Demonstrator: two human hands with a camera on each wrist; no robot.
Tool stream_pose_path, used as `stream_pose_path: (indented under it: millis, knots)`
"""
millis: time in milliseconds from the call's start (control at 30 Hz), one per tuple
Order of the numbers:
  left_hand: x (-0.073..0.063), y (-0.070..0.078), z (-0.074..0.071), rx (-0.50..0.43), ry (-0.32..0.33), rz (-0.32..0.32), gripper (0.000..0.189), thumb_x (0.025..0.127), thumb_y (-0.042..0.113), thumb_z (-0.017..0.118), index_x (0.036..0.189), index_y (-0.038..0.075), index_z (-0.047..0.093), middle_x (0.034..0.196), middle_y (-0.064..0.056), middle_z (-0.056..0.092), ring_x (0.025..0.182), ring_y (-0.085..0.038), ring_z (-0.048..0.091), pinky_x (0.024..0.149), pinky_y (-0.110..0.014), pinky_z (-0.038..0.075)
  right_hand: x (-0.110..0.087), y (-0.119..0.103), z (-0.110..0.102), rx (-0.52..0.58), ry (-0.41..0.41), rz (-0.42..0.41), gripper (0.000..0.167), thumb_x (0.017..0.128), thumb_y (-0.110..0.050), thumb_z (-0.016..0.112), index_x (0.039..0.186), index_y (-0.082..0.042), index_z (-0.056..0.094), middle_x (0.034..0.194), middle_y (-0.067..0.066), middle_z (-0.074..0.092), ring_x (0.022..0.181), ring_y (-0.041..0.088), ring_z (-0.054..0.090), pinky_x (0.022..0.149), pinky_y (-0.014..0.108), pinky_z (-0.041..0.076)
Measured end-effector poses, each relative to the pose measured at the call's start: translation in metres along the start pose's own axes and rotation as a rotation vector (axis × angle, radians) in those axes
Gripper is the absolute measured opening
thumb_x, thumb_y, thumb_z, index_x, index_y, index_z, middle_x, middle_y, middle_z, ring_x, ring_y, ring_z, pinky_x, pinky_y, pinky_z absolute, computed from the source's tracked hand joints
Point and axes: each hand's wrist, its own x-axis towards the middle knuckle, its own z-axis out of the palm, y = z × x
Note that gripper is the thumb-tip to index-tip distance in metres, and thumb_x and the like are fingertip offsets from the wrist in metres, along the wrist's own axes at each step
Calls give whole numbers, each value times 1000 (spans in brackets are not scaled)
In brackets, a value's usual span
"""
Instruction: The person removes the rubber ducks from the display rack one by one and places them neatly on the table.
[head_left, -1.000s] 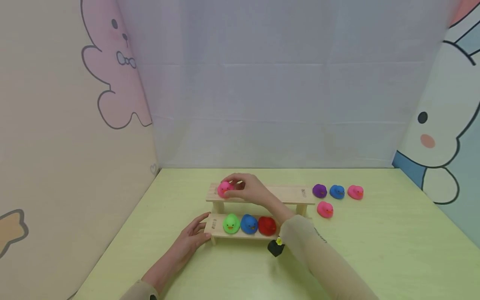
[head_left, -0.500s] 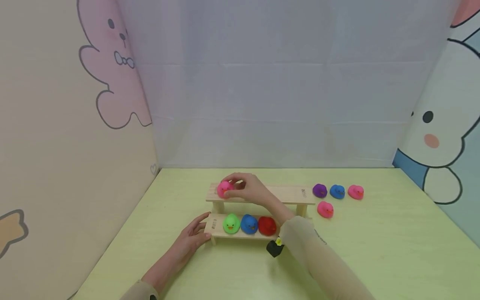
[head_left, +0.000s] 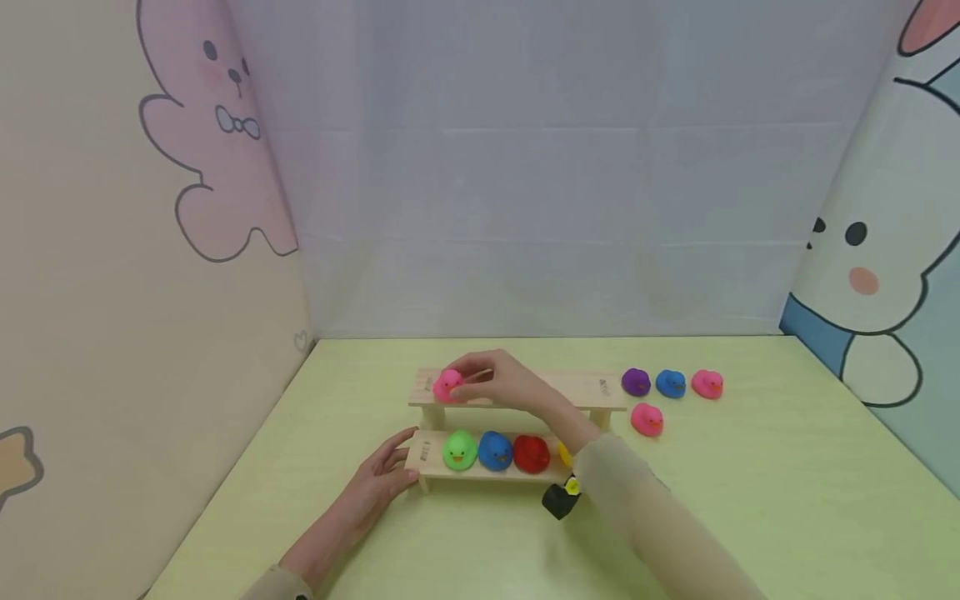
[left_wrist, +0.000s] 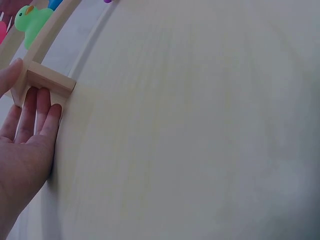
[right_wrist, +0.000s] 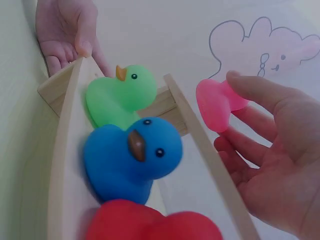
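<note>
My right hand (head_left: 510, 385) pinches a pink rubber duck (head_left: 447, 386) between thumb and fingers, at the left end of the upper wooden shelf (head_left: 581, 387). In the right wrist view the pink duck (right_wrist: 220, 102) shows between the thumb and fingers. My left hand (head_left: 375, 483) grips the left end of the lower wooden shelf (head_left: 424, 452), thumb on the front side and fingers around the end. Along that lower shelf sit a green duck (head_left: 460, 451), a blue duck (head_left: 495, 451) and a red duck (head_left: 532, 454). A yellow duck (head_left: 565, 454) is mostly hidden by the right sleeve.
Right of the shelves, a purple duck (head_left: 636, 382), a blue duck (head_left: 671, 384) and a pink duck (head_left: 707, 384) stand in a row on the table (head_left: 780, 500). Another pink duck (head_left: 647, 420) is nearer. A black object (head_left: 559, 500) shows beside the right sleeve.
The right wrist and sleeve have shifted slightly to the right, uncovering part of the yellow duck. The pinched pink duck stays at the shelf's left end. The view has tilted a little.
</note>
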Motion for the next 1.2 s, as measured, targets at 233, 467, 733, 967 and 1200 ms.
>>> stream_pose_path:
  millis: [233, 467, 733, 967, 1200]
  knots:
    - [1, 0, -2, 5, 5, -8, 65, 83, 7, 62, 140, 21, 32, 128, -13, 44, 112, -21, 49, 92, -30, 38, -15, -4, -14, -69, -4, -1, 33, 76, -38, 71, 108, -31, 63, 111, -10, 59, 100, 19, 57, 78, 28, 49]
    - [0, -1, -2, 13, -12, 1, 64, 84, 8, 61, 140, 22, 31, 129, -13, 43, 113, -22, 47, 93, -31, 37, -37, -3, -35, -111, 62, -18, 34, 76, -36, 72, 108, -30, 63, 109, -10, 60, 96, 19, 57, 79, 30, 48]
    - [1, -2, -3, -7, -33, 6, 65, 85, 6, 60, 140, 21, 30, 129, -13, 42, 113, -21, 49, 92, -30, 38, -68, -3, -62, -211, 183, -28, 35, 76, -38, 71, 109, -33, 63, 110, -15, 60, 104, 11, 51, 86, 37, 44]
    - [1, -3, -4, 4, -36, 10, 66, 84, 8, 61, 141, 22, 29, 129, -13, 42, 111, -22, 51, 92, -29, 38, -100, 3, -87, -233, 241, -50, 37, 78, -37, 70, 113, -30, 61, 116, -12, 57, 108, 13, 48, 88, 43, 42]
    - [1, -2, -3, 8, -46, 9, 68, 84, 11, 62, 141, 22, 28, 131, -13, 42, 112, -23, 51, 93, -29, 37, -134, 9, -113, -327, 293, -62, 41, 80, -33, 68, 118, -23, 58, 123, -5, 54, 112, 16, 47, 86, 34, 45]
